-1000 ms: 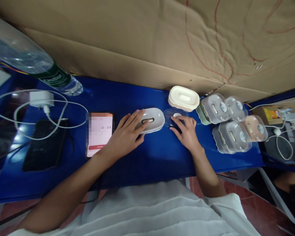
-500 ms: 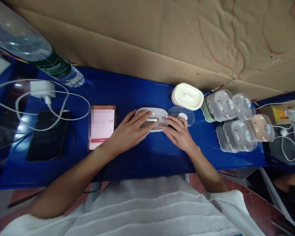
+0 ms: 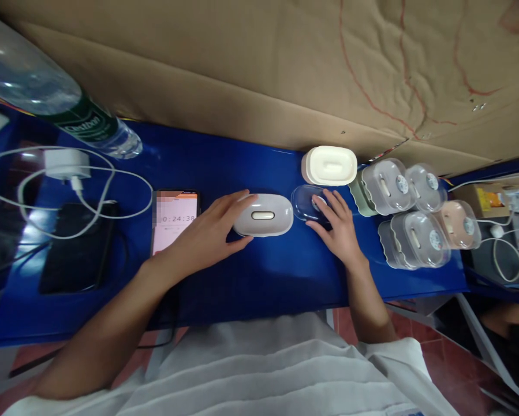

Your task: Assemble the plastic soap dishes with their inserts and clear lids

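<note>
A light grey oval soap box (image 3: 277,222) sits on the blue table in front of me, a cream-coloured bar piece set in the slot on its top. My left hand (image 3: 209,228) curves round the box's left end, fingers along the far rim and thumb at the near side. To the right, a clear plastic lid (image 3: 302,199) with a round sticker lies on the table. My right hand (image 3: 337,225) spans this lid, thumb by its near edge and fingers over its far right part, which they partly cover.
A cream-topped box (image 3: 331,164) stands behind the lid. Several clear-lidded soap boxes (image 3: 424,240) are grouped at the right. On the left are a phone showing a timer (image 3: 176,216), a dark phone (image 3: 77,248), a white charger with cable (image 3: 66,163) and a water bottle (image 3: 88,121).
My right hand has left the grey box and moved right onto the clear lid. My left hand has drawn back from the box's top to its left end, uncovering the slot.
</note>
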`<state>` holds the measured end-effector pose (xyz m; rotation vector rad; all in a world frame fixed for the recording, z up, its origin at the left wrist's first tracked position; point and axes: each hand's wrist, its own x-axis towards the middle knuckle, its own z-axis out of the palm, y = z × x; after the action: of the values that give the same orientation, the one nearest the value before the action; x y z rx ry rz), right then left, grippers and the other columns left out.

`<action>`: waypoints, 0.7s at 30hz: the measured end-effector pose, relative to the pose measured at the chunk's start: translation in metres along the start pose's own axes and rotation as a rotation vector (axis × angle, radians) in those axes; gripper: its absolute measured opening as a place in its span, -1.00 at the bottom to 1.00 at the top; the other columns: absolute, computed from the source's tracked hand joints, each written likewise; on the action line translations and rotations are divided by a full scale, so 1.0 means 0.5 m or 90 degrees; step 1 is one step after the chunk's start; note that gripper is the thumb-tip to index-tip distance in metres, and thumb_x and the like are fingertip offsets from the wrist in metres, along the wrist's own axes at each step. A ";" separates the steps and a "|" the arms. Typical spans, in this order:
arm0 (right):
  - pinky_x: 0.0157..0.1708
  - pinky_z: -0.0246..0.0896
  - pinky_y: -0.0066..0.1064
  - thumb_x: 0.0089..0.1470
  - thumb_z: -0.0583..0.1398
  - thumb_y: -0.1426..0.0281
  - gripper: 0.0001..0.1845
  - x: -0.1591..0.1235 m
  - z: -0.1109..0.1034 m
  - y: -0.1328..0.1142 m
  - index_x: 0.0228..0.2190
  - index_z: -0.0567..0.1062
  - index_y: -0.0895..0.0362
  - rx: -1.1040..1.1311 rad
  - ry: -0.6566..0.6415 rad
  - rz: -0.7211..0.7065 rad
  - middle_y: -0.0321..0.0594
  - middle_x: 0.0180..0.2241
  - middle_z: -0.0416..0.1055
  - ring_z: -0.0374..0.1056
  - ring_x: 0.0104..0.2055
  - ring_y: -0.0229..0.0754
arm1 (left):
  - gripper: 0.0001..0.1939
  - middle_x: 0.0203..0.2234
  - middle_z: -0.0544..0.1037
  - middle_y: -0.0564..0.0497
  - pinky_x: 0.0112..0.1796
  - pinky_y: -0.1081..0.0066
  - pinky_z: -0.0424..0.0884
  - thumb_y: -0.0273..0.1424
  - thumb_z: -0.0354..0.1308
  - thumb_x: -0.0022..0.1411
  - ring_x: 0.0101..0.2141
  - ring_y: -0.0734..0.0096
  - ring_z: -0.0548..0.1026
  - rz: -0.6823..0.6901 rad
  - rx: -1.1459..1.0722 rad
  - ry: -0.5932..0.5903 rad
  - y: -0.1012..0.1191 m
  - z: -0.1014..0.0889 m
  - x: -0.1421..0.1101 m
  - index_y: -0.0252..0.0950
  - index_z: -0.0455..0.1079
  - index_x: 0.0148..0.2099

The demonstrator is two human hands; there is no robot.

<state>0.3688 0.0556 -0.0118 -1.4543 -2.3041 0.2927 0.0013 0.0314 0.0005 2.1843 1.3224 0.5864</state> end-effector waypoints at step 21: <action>0.51 0.07 0.08 0.48 0.26 0.11 -0.44 -0.028 0.086 -0.160 0.41 0.46 -0.18 -0.133 0.004 -0.185 -0.08 0.49 0.33 0.22 0.54 0.14 | -0.10 0.51 0.23 -0.23 0.47 -0.10 0.29 -0.16 0.39 0.47 0.49 -0.11 0.27 0.066 -0.078 -0.002 0.003 0.059 0.002 -0.04 0.02 0.65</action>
<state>0.2899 0.0095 -0.0233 -1.1814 -2.5611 -0.0370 0.0205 0.0256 -0.0210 2.1622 1.1450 0.6853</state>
